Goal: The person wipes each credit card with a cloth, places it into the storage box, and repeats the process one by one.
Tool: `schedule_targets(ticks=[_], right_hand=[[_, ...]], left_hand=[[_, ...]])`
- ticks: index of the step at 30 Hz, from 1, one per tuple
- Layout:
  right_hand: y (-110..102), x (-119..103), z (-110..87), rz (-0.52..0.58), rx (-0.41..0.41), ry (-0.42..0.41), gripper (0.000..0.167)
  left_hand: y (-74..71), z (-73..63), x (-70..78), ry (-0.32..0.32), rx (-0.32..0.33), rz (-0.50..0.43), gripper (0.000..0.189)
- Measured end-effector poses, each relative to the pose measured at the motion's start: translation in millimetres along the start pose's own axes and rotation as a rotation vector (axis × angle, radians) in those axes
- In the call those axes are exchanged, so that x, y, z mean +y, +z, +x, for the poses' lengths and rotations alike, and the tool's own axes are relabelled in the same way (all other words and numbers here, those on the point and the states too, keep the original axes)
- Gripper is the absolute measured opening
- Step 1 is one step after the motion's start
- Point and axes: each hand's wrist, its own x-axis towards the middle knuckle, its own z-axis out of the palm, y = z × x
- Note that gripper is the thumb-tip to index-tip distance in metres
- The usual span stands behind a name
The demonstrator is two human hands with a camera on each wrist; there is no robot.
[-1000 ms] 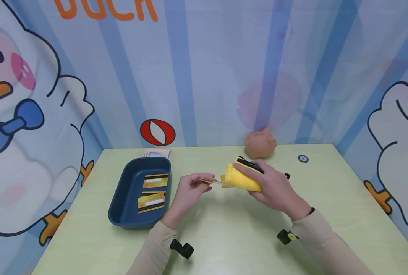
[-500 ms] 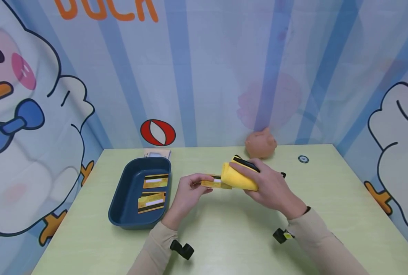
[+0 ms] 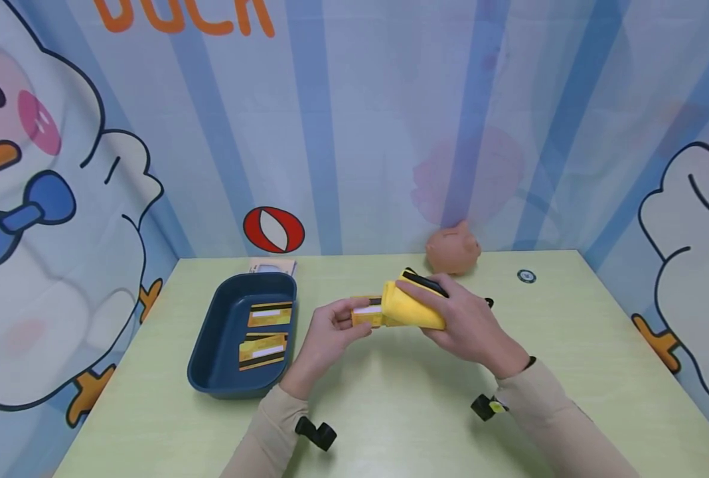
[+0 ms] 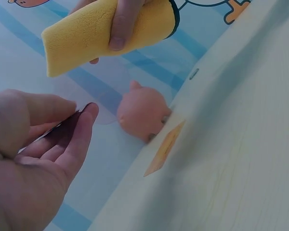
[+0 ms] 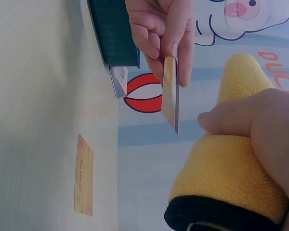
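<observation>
My left hand (image 3: 335,326) pinches a gold bank card (image 3: 366,317) by its left end, with a dark stripe and a white strip showing. In the right wrist view the held card (image 5: 170,98) is seen nearly edge-on. My right hand (image 3: 471,325) grips a folded yellow plush cloth (image 3: 411,307) with a black edge. From the head, the cloth overlaps the card's right end; the wrist views show a gap between them. Another gold card (image 5: 84,180) lies flat on the table, seen in both wrist views.
Left of my left hand stands a dark blue tray (image 3: 202,358) with several gold cards (image 3: 269,315) inside. A pink piggy bank (image 3: 453,249) sits at the table's back edge, left of a small round disc (image 3: 526,276). Behind the tray lies a pale box-like item (image 3: 273,266).
The held card has turned from edge-on to showing its striped face. My right hand has shifted slightly left with the cloth, which now covers part of the card in the head view.
</observation>
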Motion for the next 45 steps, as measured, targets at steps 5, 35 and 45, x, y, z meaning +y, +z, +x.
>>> schedule_targets(ticks=[5, 35, 45], right_hand=[[3, -3, 5.3, 0.008, -0.007, -0.01, 0.081], [14, -25, 18.5, -0.008, -0.155, -0.077, 0.071], [15, -24, 17.1, 0.02, -0.168, -0.093, 0.072]], left_hand=[[0.4, 1.2, -1.3, -0.01, -0.011, -0.033, 0.062], [7.7, -0.7, 10.9, -0.013, -0.121, -0.11, 0.067], [7.7, -6.7, 18.7, -0.01, -0.099, -0.083, 0.069]])
